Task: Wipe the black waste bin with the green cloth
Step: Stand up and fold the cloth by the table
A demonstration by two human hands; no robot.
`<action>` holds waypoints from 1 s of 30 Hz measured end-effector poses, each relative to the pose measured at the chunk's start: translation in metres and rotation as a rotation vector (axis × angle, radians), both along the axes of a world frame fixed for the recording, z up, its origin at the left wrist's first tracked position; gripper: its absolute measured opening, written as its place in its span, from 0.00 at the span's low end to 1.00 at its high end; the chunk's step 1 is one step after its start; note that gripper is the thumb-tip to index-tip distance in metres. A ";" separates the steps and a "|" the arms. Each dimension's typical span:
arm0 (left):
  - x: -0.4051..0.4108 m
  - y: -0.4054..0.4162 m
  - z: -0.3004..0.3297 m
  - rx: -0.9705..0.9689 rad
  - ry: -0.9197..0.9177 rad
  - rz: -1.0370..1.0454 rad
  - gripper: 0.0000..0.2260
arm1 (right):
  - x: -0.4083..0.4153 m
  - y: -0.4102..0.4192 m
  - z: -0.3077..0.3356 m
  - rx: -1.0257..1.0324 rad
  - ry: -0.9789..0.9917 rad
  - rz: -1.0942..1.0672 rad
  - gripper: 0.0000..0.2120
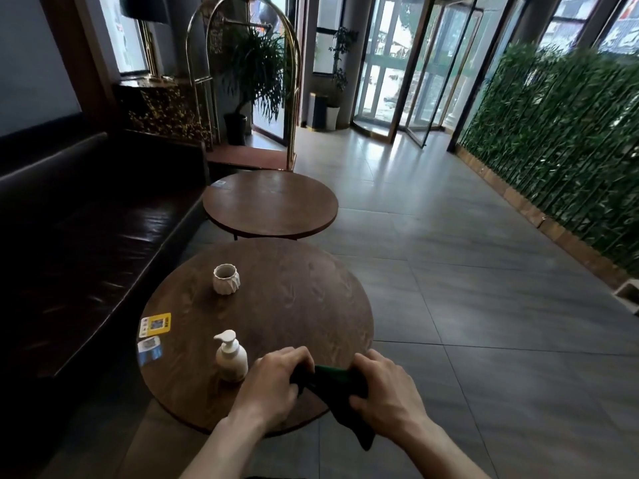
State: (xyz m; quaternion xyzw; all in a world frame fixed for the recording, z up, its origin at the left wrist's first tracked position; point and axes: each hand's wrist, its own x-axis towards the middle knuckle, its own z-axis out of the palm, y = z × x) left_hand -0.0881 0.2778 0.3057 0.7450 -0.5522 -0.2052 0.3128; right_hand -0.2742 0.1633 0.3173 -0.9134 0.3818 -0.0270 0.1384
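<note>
Fingers of our left hand (273, 378) and right hand (383, 385) curl around the green cloth (332, 376) above the tabletop (294, 305), apparently readying it for wiping.

Lobby interior, grey tiled floor (484, 271) reflecting daylight. Two round wooden tables: near table (311, 305) carrying a white ribbed cup (226, 279), white pump bottle (231, 357) and two stickers (155, 323) at its left edge; far table (269, 205) behind it. Dark leather bench (86, 219) along left wall. Brass luggage cart (242, 81) beyond, potted plant (252, 74) behind it. Glass revolving door (415, 70) at back, bright outside. Green bamboo screen (560, 133) lining right side.
</note>
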 end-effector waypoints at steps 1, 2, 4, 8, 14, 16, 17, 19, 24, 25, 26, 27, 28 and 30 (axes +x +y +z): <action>0.005 -0.003 -0.002 0.007 -0.006 -0.002 0.19 | 0.005 -0.002 -0.002 0.009 0.003 -0.004 0.12; 0.013 -0.010 -0.006 0.009 -0.009 -0.007 0.19 | 0.012 -0.008 -0.005 0.012 0.003 -0.002 0.12; 0.025 -0.023 -0.014 0.019 -0.003 -0.004 0.19 | 0.025 -0.020 -0.012 0.013 0.014 -0.003 0.11; 0.038 -0.041 -0.023 0.036 -0.005 0.024 0.19 | 0.042 -0.039 -0.022 0.017 0.027 -0.016 0.11; 0.060 -0.084 -0.057 0.078 0.030 0.083 0.19 | 0.068 -0.081 -0.054 0.054 0.036 -0.013 0.11; 0.064 -0.099 -0.068 0.082 0.065 0.125 0.19 | 0.076 -0.099 -0.065 0.062 0.034 -0.009 0.11; 0.067 -0.107 -0.076 0.085 0.083 0.150 0.19 | 0.081 -0.108 -0.072 0.065 0.030 -0.001 0.11; 0.072 -0.126 -0.093 0.106 0.098 0.190 0.19 | 0.090 -0.130 -0.087 0.081 0.021 0.011 0.11; 0.088 -0.183 -0.143 0.158 0.091 0.260 0.21 | 0.114 -0.193 -0.132 0.123 0.015 0.038 0.12; 0.090 -0.190 -0.150 0.167 0.085 0.267 0.21 | 0.118 -0.201 -0.139 0.125 0.019 0.045 0.12; 0.093 -0.197 -0.156 0.176 0.075 0.268 0.21 | 0.122 -0.210 -0.145 0.127 0.026 0.055 0.13; 0.097 -0.207 -0.170 0.188 0.061 0.269 0.21 | 0.127 -0.222 -0.158 0.136 0.036 0.069 0.13; 0.100 -0.216 -0.180 0.195 0.042 0.269 0.21 | 0.131 -0.232 -0.169 0.140 0.042 0.076 0.14; 0.107 -0.234 -0.202 0.210 0.000 0.263 0.21 | 0.141 -0.253 -0.194 0.148 0.058 0.088 0.15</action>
